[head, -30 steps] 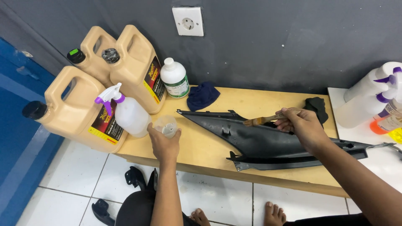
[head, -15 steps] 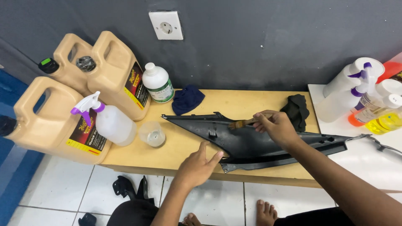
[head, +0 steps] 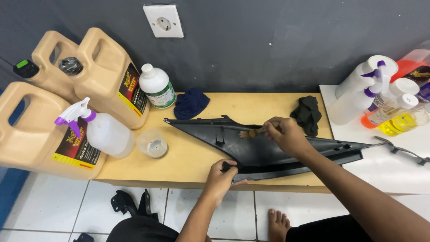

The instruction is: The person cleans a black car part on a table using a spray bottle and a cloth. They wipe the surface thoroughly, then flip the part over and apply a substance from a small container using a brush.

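A long black plastic panel (head: 224,136) lies across the wooden bench (head: 188,157), tapering to a point at the left. My left hand (head: 221,178) grips the panel's near edge at the front of the bench. My right hand (head: 286,134) holds a small brush (head: 249,133) by its wooden handle, bristles resting on the panel's upper surface. A small clear plastic cup (head: 152,143) stands on the bench to the left of the panel.
Three tan jugs (head: 107,76) and a white spray bottle (head: 105,132) crowd the left end. A white bottle (head: 156,86), a blue cloth (head: 190,103) and a black cloth (head: 307,114) sit by the wall. More spray bottles (head: 363,92) stand on a white table at right.
My left hand left the clear cup, swung right and took hold of the panel's near edge. The right hand keeps the brush on the panel.
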